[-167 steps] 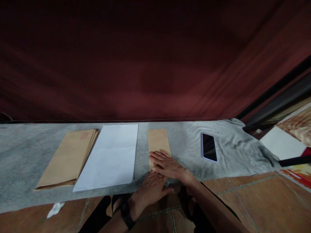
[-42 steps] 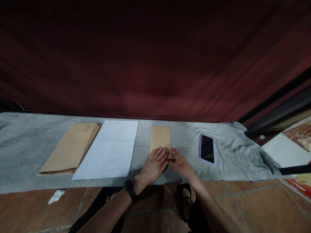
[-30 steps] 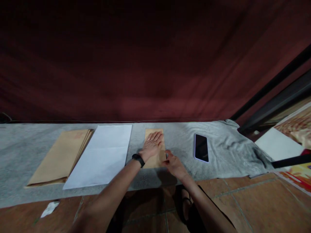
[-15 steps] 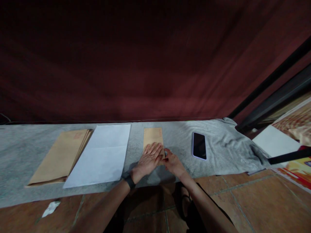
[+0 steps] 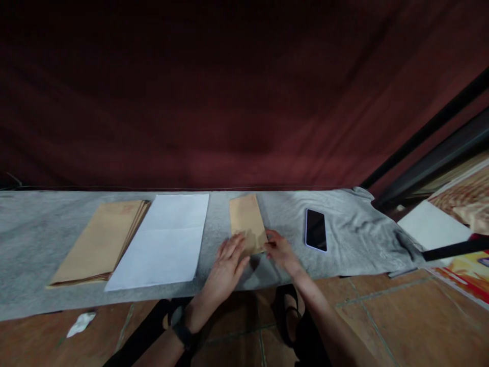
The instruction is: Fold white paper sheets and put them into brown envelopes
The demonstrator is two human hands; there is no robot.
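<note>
A small brown paper envelope (image 5: pixel 246 216) is in front of me on the grey cloth, slightly askew, its lower end nearest me. My right hand (image 5: pixel 280 250) pinches its lower right edge between thumb and fingers. At the lower left corner, my left hand (image 5: pixel 227 262) has its fingers stretched out and its fingertips touching the paper; a dark watch (image 5: pixel 180 326) is on that wrist. To the left lie a stack of white paper sheets (image 5: pixel 168 239) and a stack of larger brown envelopes (image 5: pixel 95 242).
The grey cloth (image 5: pixel 217 224) covers a long, low surface before a dark red curtain (image 5: pixel 229 127). A phone (image 5: pixel 316 230) lies at the right. Black bars (image 5: pixel 439 122) and printed boards stand farther right. A crumpled white tissue (image 5: pixel 81 324) is on the tiled floor.
My left hand has slid off the envelope's middle toward its lower left corner. The envelope has turned askew, and the red print on its upper right no longer shows clearly.
</note>
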